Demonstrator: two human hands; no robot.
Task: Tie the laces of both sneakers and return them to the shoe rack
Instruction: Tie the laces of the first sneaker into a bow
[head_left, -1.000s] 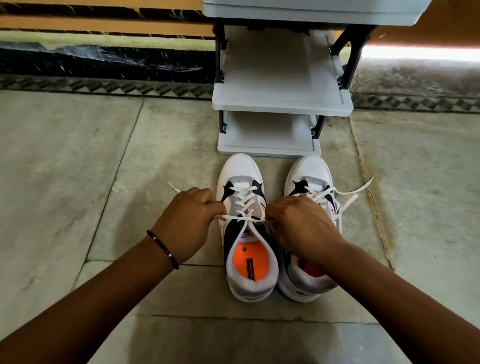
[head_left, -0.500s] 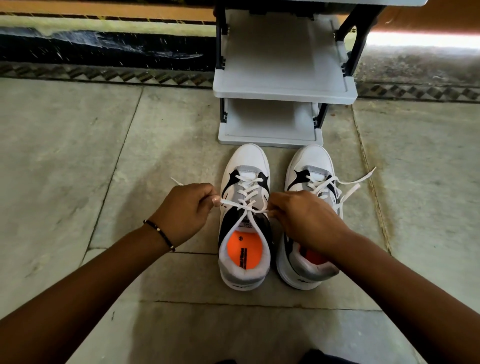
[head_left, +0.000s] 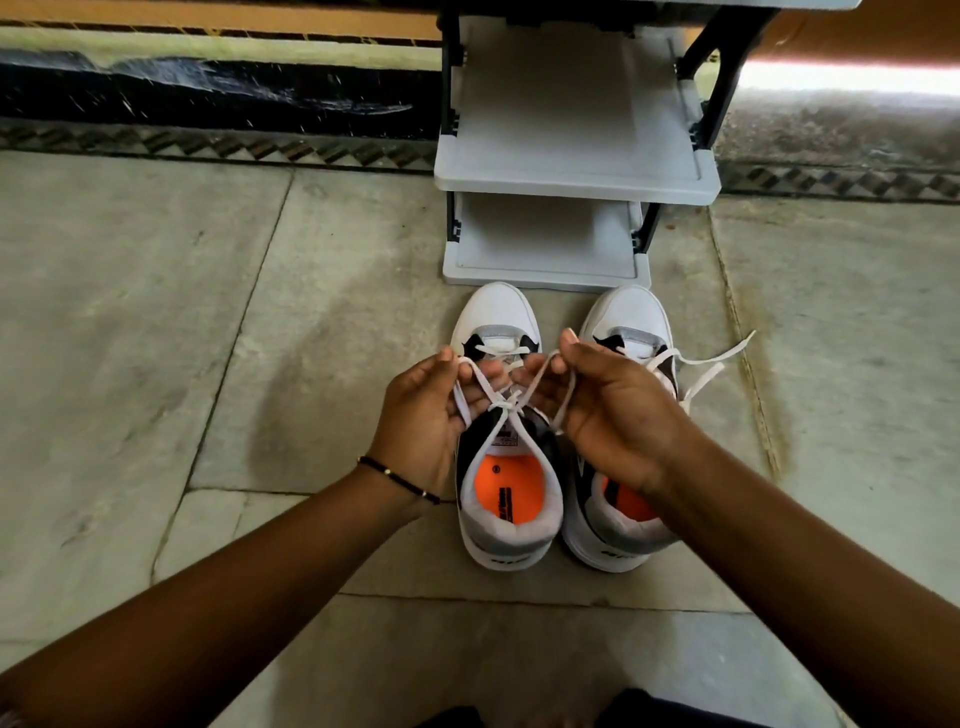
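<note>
Left hand (head_left: 423, 410) & right hand (head_left: 605, 400) each pinch a lace loop (head_left: 470, 387) over left sneaker (head_left: 506, 467), loops w/ knot between, shoe pointing far toward rack (head_left: 571, 184).

Two white, grey and black sneakers stand side by side on the stone floor (head_left: 218, 322), toes just in front of the grey shoe rack (head_left: 571, 176). Over the left sneaker (head_left: 506, 499), the left hand (head_left: 421, 415) and the right hand (head_left: 613, 410) each pinch a loop of its white lace (head_left: 498, 400), the strands crossing in a knot between them. The right sneaker (head_left: 623, 317) lies partly under the right forearm, its loose laces (head_left: 717, 364) trailing to the right. A thin black bracelet (head_left: 400, 480) circles the left wrist.
</note>
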